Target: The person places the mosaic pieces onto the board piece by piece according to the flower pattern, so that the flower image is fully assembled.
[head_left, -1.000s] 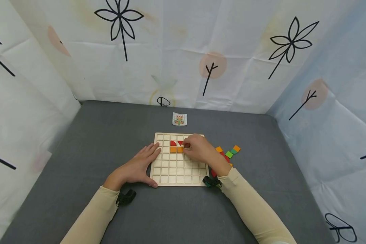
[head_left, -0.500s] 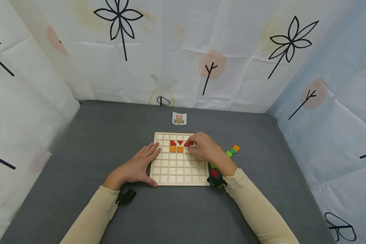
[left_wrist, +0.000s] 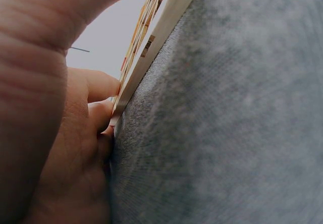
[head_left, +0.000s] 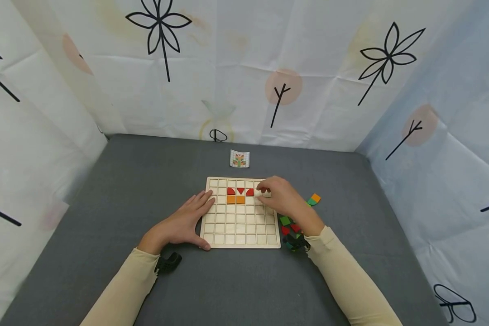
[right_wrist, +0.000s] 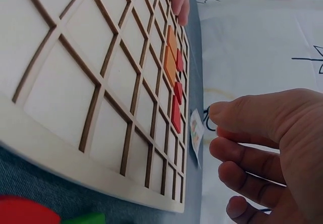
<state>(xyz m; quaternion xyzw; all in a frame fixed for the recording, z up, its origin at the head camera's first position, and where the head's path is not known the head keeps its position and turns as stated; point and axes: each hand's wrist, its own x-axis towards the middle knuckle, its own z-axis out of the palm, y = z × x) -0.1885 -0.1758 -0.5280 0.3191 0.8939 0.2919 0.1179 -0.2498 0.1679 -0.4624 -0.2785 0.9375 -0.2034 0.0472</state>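
Observation:
A wooden grid board (head_left: 230, 228) lies on the grey table. In its upper rows sit a red tile with a curved edge (head_left: 231, 191), a red triangle tile (head_left: 240, 190), another curved red tile (head_left: 250, 192) and two orange square tiles (head_left: 231, 199). My left hand (head_left: 182, 222) rests with spread fingers along the board's left side; in the left wrist view its fingertips touch the board's edge (left_wrist: 132, 77). My right hand (head_left: 284, 198) hovers over the upper right cells, thumb and fingers loosely bent and apart. The right wrist view shows nothing between those fingers.
Loose coloured tiles lie right of the board, among them a green one (head_left: 285, 220) and an orange one (head_left: 315, 198); my right forearm partly covers the pile. Behind the board is a small pattern card (head_left: 239, 159). Printed fabric walls (head_left: 244, 81) border the table.
My right hand has let go of the rightmost red tile, now in its cell, and moved slightly right with thumb and fingers parting. The left hand has stayed put.

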